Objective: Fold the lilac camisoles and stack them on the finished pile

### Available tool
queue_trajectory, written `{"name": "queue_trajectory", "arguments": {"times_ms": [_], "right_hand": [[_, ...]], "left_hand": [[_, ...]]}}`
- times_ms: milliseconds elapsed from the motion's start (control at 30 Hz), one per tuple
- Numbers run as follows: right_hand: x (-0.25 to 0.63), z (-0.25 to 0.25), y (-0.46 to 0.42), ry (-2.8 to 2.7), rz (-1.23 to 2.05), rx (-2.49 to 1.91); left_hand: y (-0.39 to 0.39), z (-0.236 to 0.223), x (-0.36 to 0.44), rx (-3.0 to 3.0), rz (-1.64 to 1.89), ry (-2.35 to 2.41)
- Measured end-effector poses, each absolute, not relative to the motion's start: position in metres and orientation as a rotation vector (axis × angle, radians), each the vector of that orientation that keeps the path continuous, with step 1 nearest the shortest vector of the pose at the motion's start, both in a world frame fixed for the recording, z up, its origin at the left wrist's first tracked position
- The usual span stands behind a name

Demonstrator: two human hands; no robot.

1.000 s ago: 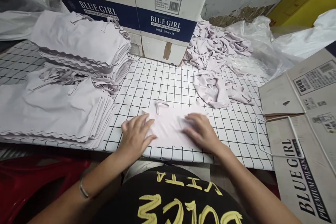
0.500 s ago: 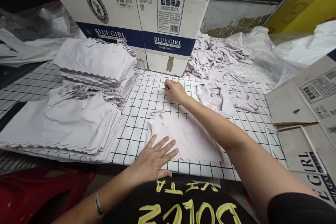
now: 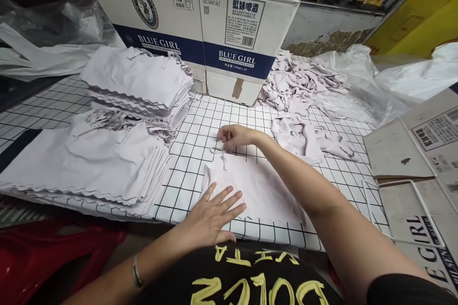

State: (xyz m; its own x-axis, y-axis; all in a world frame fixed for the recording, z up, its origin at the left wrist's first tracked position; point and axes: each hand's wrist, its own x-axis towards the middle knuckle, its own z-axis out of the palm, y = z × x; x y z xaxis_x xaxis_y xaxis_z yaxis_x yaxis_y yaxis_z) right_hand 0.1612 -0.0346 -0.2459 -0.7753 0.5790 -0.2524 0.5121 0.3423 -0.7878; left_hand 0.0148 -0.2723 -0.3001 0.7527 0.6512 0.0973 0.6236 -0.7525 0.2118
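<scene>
A pale pinkish-grey garment (image 3: 265,188) lies flat on the grid-patterned cloth in front of me, a thin tie string (image 3: 224,159) at its upper left corner. My left hand (image 3: 213,217) rests palm down on its lower left part, fingers spread. At the upper left corner, my right hand (image 3: 236,136) is closed in a pinch on the string; the fingertips partly hide it. To the left lie a near stack of similar garments (image 3: 96,167), laid flat with their strings bunched on top, and a second stack (image 3: 132,76) behind it.
Behind stands a large white and blue beer carton (image 3: 246,28). Loose crumpled garments (image 3: 296,76) and clear plastic (image 3: 375,81) lie to the right. More carton (image 3: 397,147) and a white wire frame (image 3: 417,190) flank the table's right edge; a red chair (image 3: 46,252) stands lower left.
My right hand has come down and slightly left, from above the garment onto the string at its corner. My left hand stays flat on the cloth. The camera view has shifted slightly.
</scene>
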Motion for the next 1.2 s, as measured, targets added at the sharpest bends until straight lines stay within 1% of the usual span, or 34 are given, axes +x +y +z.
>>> {"name": "queue_trajectory", "arguments": {"times_ms": [100, 200, 267, 333, 433, 500, 700, 767, 867, 933, 1033, 1067, 1100, 1133, 1200], "right_hand": [[0.153, -0.246, -0.037, -2.754, 1.242, -1.148], [0.149, -0.251, -0.041, -2.655, 1.204, -1.175], [0.148, -0.254, -0.041, -2.606, 1.246, -1.069], [0.145, -0.256, -0.04, -2.684, 1.247, -0.837], [0.137, -0.256, -0.038, -2.844, 1.102, -0.562], [0.133, -0.257, -0.039, -2.895, 1.037, -0.512], [0.137, -0.256, -0.047, -2.977, 0.995, -0.352], [0.141, -0.253, -0.044, -3.012, 0.894, -0.362], [0.147, -0.244, -0.032, -2.993, 0.773, -0.496], [0.15, -0.236, -0.024, -2.886, 0.881, -0.664], [0.152, -0.233, -0.02, -2.632, 1.231, -0.886], [0.152, -0.234, -0.021, -2.587, 1.272, -0.933], [0.153, -0.237, -0.022, -2.594, 1.233, -0.957], [0.153, -0.24, -0.024, -2.648, 1.117, -0.955], [0.155, -0.248, -0.026, -2.791, 0.773, -0.872]], "left_hand": [[-0.272, -0.299, 0.015, 2.782, 0.254, 1.026], [-0.272, -0.298, 0.015, 2.785, 0.246, 1.023], [-0.272, -0.299, 0.015, 2.787, 0.237, 1.022], [-0.272, -0.299, 0.015, 2.784, 0.231, 1.025], [-0.272, -0.3, 0.015, 2.777, 0.235, 1.025], [-0.272, -0.3, 0.015, 2.773, 0.24, 1.02], [-0.271, -0.301, 0.014, 2.762, 0.261, 1.001], [-0.271, -0.301, 0.013, 2.767, 0.267, 1.004], [-0.272, -0.302, 0.013, 2.777, 0.273, 1.005], [-0.272, -0.303, 0.014, 2.775, 0.28, 1.005], [-0.271, -0.303, 0.014, 2.767, 0.283, 1.0], [-0.271, -0.303, 0.014, 2.765, 0.279, 0.996], [-0.271, -0.303, 0.013, 2.764, 0.275, 0.992], [-0.271, -0.303, 0.013, 2.763, 0.271, 0.988], [-0.27, -0.304, 0.013, 2.764, 0.264, 0.984]]}}
